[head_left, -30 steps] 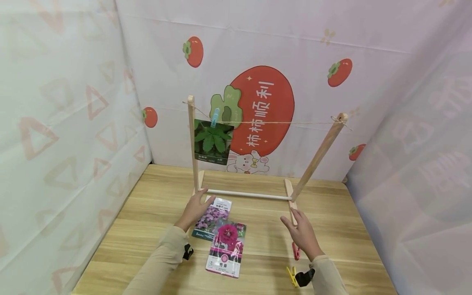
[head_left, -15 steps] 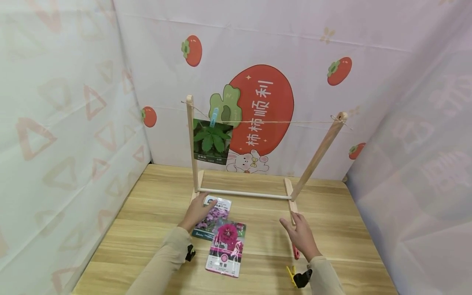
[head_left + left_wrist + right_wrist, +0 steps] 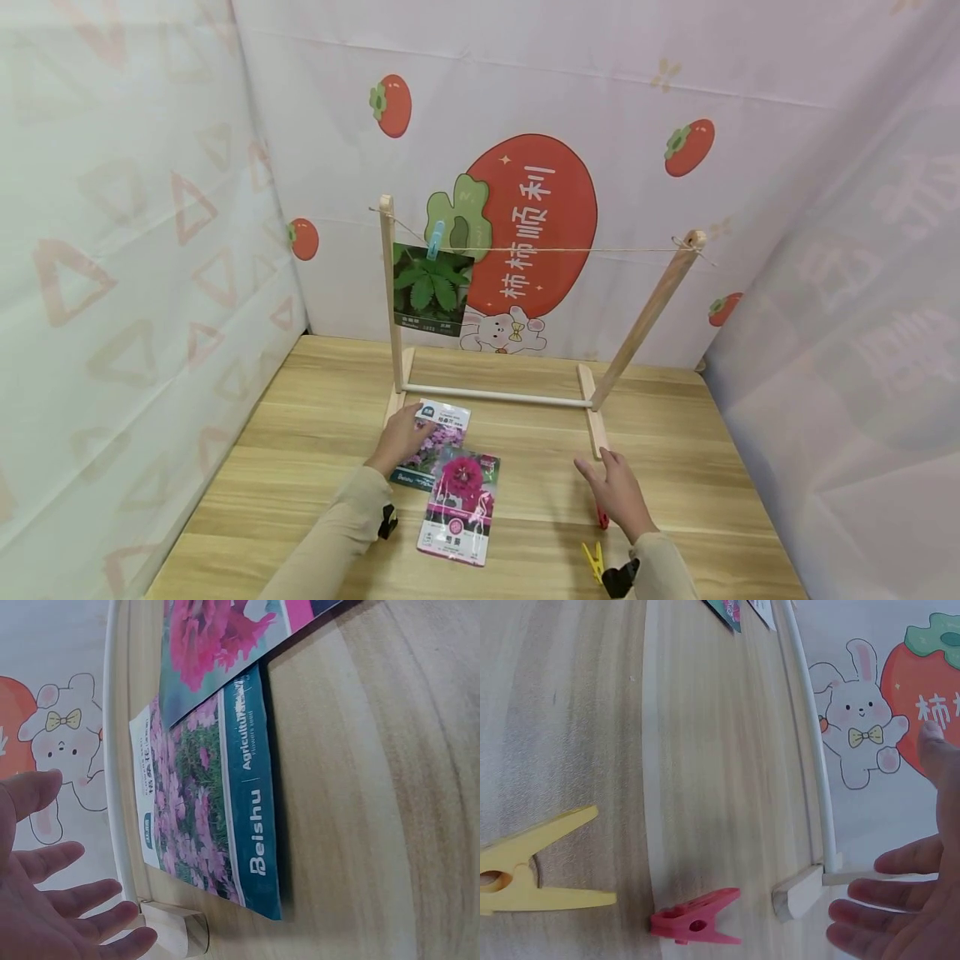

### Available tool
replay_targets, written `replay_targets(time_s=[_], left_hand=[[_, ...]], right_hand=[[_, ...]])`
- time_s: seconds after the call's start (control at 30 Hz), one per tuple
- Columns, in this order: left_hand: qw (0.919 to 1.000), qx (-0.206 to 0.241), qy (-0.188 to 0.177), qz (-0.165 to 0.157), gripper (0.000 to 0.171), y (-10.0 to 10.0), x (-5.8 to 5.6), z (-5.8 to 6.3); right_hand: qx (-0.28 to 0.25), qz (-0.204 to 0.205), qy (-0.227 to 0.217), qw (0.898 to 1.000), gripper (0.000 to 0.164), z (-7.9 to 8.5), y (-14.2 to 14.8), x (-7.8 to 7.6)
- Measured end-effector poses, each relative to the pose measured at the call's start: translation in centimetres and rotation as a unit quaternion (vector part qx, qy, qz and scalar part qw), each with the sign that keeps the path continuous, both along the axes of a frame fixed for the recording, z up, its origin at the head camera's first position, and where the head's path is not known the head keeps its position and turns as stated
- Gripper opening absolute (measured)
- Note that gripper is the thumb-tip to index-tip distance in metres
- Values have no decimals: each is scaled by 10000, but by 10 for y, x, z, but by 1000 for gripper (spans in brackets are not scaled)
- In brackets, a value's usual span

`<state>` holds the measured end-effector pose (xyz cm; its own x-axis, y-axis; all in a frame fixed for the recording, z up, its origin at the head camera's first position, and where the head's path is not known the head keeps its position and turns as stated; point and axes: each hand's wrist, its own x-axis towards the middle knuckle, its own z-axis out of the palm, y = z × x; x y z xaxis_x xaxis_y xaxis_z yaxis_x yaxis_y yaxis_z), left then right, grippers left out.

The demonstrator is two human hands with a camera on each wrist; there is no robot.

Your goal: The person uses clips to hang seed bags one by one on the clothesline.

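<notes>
My left hand (image 3: 402,437) hovers over the upper left of a seed packet with purple flowers (image 3: 442,437), fingers spread and holding nothing. A second seed packet, with a magenta flower (image 3: 459,508), overlaps its lower corner. My right hand (image 3: 618,493) is held above the table, fingers extended and nothing in them. Beneath it is a red clothespin (image 3: 696,919), mostly hidden in the head view. A yellow clothespin (image 3: 594,561) lies closer, beside the right wrist. A green-leaf packet (image 3: 431,292) hangs from a string (image 3: 555,249) by a light blue clothespin (image 3: 435,240).
The string runs between two wooden posts, a left post (image 3: 393,308) and a right post (image 3: 647,321). A white rod (image 3: 495,396) joins their feet low over the wooden table (image 3: 300,467). Printed cloth (image 3: 622,92) encloses the back and sides.
Both hands have drawn back slightly toward the person, away from the frame's feet. The packets and clothespins stay where they were.
</notes>
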<state>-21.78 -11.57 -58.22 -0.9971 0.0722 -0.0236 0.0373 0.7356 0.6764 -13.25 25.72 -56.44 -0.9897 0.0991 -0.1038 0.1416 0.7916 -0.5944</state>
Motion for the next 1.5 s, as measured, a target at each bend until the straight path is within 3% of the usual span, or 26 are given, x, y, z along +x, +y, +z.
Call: replay_targets(time_s=[0.17, 0.33, 0.63, 0.83, 1.1, 1.37, 1.5], left_hand=[[9998, -120, 130, -55, 51, 1, 4, -2], [9997, -228, -82, -70, 53, 3, 6, -5], [9926, -1113, -442, -222, 52, 12, 8, -5], [9864, -1511, -644, -106, 55, 18, 13, -8], [9857, -1517, -711, -171, 56, 16, 13, -17], [9838, -1644, -625, -360, 49, 15, 15, -18], [9849, -1609, -582, -263, 43, 18, 17, -15]], right_hand=[[175, -43, -423, 9989, 83, -5, 3, 4], [407, -76, -744, 9964, 85, -7, 4, 10], [802, -154, -1084, 9907, 84, -12, 8, 14], [877, -215, -1047, 9904, 71, -18, 9, 17], [1006, -224, -1060, 9890, 42, -18, 7, 19], [1204, -91, -918, 9884, 35, -21, 3, 20], [1293, -87, -759, 9887, 32, -23, 2, 19]])
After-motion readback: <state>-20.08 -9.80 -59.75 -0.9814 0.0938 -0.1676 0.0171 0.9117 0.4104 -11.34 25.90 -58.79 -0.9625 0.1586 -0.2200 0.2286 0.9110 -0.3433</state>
